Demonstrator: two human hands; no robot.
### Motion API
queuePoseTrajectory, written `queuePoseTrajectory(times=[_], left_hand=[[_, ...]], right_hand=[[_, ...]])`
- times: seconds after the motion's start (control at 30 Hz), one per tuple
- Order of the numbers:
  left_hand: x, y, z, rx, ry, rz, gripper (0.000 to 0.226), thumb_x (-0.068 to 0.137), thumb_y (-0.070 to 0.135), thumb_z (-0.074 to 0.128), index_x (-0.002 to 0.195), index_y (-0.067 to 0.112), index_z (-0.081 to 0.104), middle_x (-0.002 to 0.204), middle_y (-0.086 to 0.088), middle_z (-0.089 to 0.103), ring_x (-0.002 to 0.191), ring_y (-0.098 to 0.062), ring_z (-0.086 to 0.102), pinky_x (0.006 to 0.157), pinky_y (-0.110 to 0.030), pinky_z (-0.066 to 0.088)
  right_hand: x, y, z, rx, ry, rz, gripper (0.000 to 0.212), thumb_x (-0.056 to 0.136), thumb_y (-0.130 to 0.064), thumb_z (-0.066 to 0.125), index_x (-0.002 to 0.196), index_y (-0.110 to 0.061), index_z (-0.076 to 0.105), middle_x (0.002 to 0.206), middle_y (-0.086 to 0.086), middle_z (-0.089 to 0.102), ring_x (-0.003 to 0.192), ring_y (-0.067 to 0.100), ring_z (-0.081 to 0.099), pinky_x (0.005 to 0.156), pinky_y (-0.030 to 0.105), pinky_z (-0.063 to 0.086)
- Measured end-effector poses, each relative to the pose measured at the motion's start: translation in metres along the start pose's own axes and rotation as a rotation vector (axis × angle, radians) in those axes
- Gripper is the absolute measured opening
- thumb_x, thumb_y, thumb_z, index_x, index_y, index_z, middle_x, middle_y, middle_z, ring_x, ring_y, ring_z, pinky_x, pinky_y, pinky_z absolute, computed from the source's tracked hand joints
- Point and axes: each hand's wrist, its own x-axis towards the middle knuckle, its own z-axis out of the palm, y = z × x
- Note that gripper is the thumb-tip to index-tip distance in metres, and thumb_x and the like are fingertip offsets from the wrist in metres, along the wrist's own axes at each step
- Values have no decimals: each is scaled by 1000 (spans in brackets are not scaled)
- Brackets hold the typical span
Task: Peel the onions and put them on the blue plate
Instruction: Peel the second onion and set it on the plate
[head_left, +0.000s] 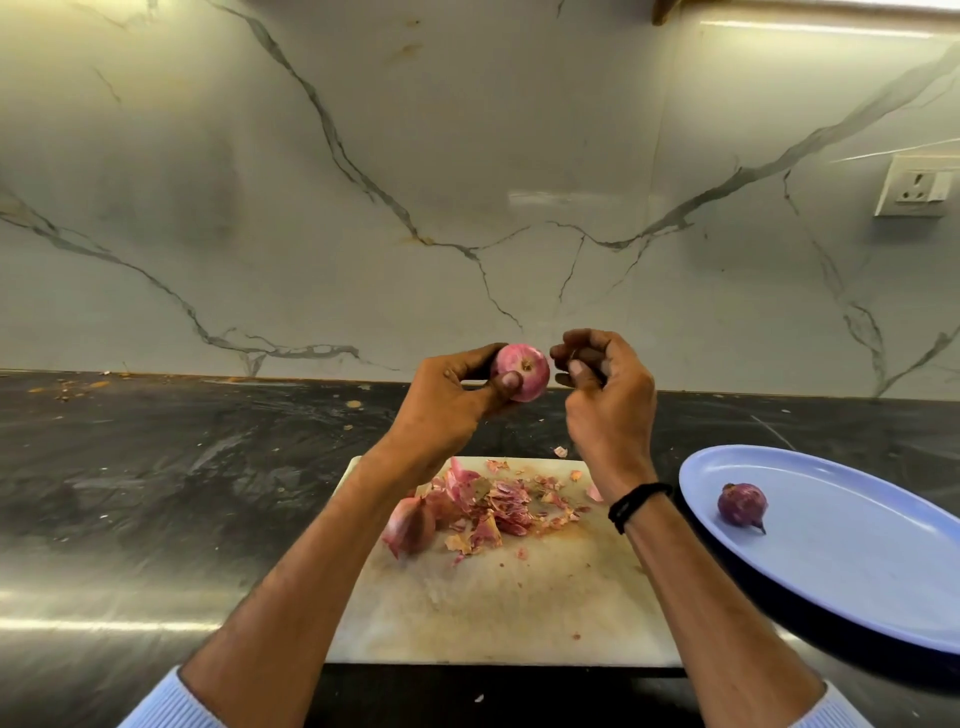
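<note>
Your left hand (452, 400) grips a pink onion (521, 372). Your right fingers (589, 344) curl beside it; holding what, I cannot tell. Peels (498, 506) cover the board (493, 613). The plate (857, 545) at four o'clock holds a purple onion (742, 503).

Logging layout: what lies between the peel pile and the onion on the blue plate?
In the head view, the right wrist with its black band crosses there, above the board, a strip of dark counter and the plate rim.
</note>
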Motion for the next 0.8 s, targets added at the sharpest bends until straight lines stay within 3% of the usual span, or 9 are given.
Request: queuePoseTrajectory(times=[0.1, 0.27, 0.37, 0.63, 0.8], left_hand=[[0, 2, 1, -84, 18, -28, 36, 94, 4, 61, 129, 6, 63, 113, 0, 70, 104, -17, 70, 78, -19, 57], [2, 1, -1, -127, 44, -28, 34, 93, 10, 62, 126, 7, 65, 114, -7, 72, 102, -19, 72, 82, -23, 58], [0, 2, -2, -152, 14, -17, 30, 89, 13, 64, 119, 14, 68, 108, -2, 75, 102, -17, 72, 81, -23, 58], [-4, 3, 3, 15, -75, -19, 32, 93, 8, 64, 125, 9, 66, 105, 3, 73, 96, -8, 72, 79, -18, 56], [-3, 1, 3, 7, -82, -55, 35, 94, 8, 62, 128, 8, 65, 109, 4, 73, 99, -9, 72, 81, -20, 57]], right_hand=[[-1, -2, -1, -25, -27, 13, 41, 91, 11, 58, 119, -17, 66, 113, -3, 69, 104, 6, 66, 88, 32, 59], [-2, -4, 1, 10, -119, -15, 20, 95, -16, 66, 113, -24, 72, 114, -6, 70, 108, 8, 63, 89, 36, 58], [-3, -6, 2, 40, -187, -36, 20, 91, -28, 70, 110, -26, 73, 112, -6, 70, 108, 8, 63, 88, 31, 57], [-5, 1, 5, -223, -45, -221, 8, 89, -13, 72, 92, -6, 74, 89, 4, 68, 79, 10, 58, 72, 2, 42], [-4, -2, 6, -225, 7, -152, 12, 98, -12, 61, 94, -6, 72, 87, 4, 69, 79, 13, 59, 66, -1, 39]])
